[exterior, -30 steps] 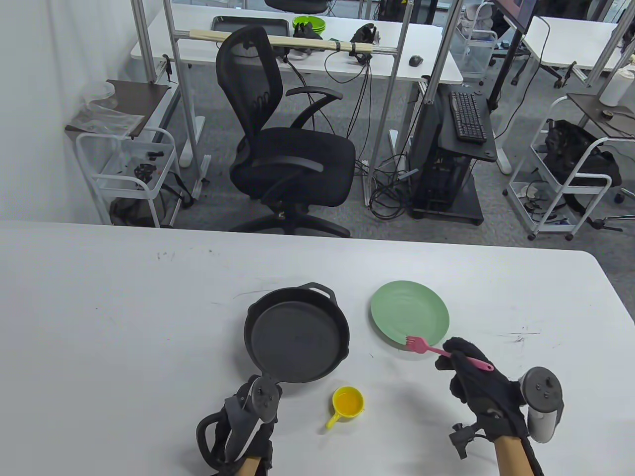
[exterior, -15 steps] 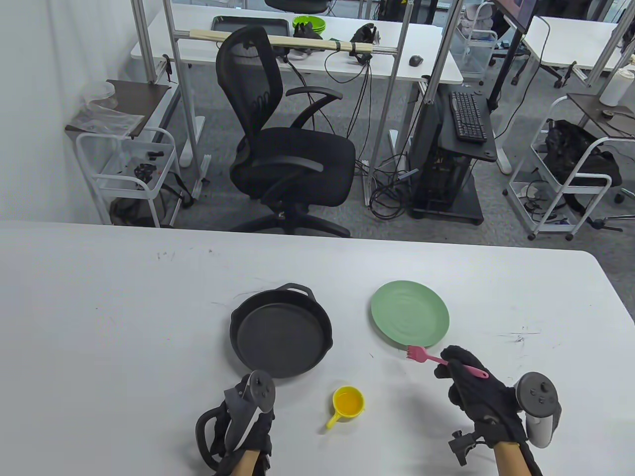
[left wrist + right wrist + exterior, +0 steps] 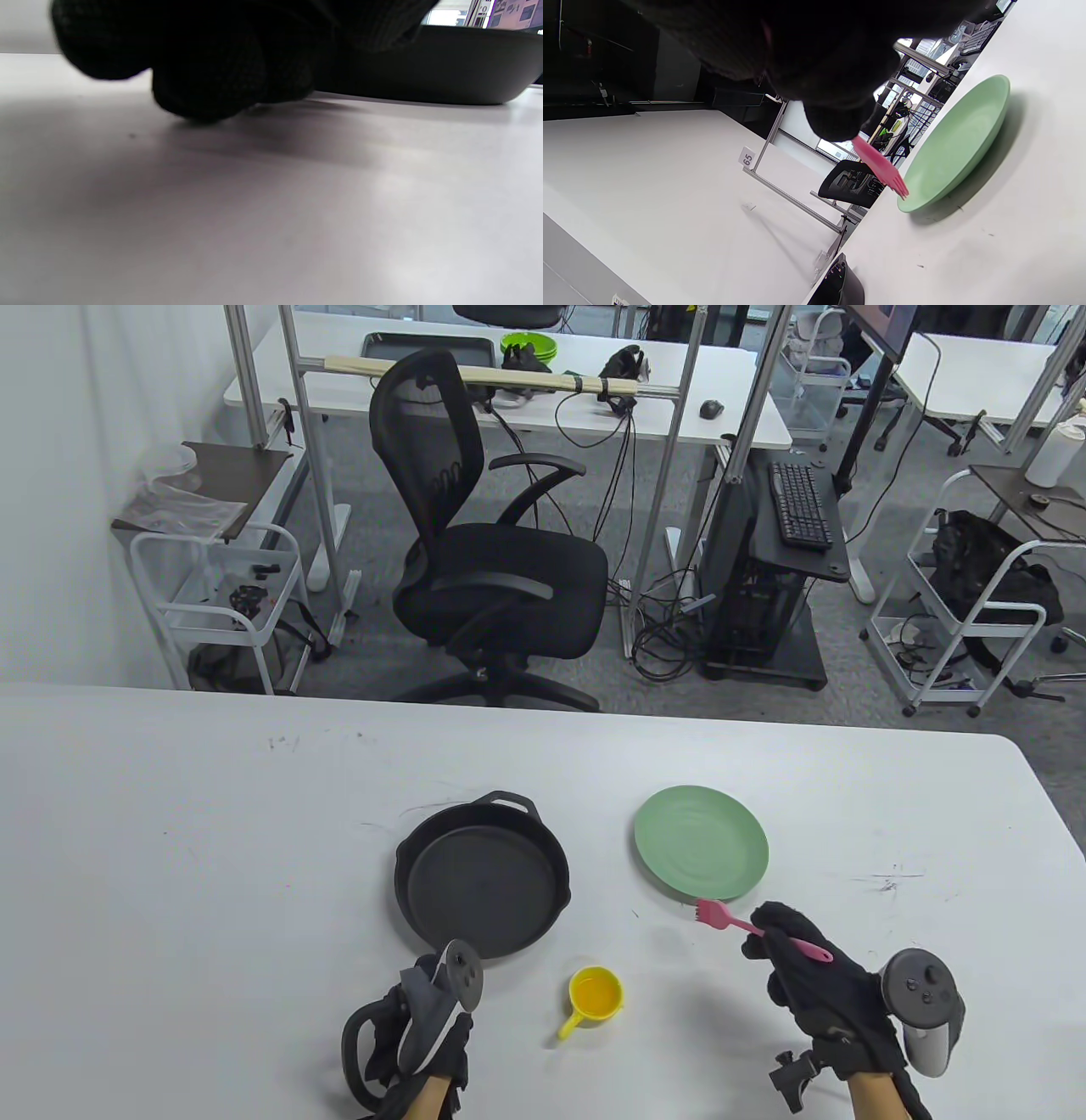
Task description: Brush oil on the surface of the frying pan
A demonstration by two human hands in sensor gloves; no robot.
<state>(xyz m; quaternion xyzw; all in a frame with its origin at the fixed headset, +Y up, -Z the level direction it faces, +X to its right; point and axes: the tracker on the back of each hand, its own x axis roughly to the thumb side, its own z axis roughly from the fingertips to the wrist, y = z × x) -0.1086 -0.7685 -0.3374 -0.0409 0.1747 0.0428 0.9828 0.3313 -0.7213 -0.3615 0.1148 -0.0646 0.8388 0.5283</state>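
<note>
The black cast-iron frying pan [image 3: 482, 875] sits left of centre on the white table; its long handle is hidden under my left hand [image 3: 428, 988]. In the left wrist view my gloved fingers [image 3: 203, 72] are curled low over the table right at the pan's wall [image 3: 424, 67], apparently round the handle. My right hand [image 3: 785, 954] grips a pink silicone brush [image 3: 734, 923], with the bristles pointing left just off the green plate's near rim. The brush [image 3: 882, 167] hangs above the table. A small yellow cup of oil [image 3: 596, 993] stands between my hands.
A green plate [image 3: 701, 841] lies right of the pan, also seen as the green plate [image 3: 958, 144] in the right wrist view. The white table [image 3: 212, 857] spreads wide to the left and far side. Beyond its far edge stands a black office chair [image 3: 492, 577].
The pan slid left and slightly away in my left hand, then stopped. My right hand drew the brush back from over the plate's rim towards me.
</note>
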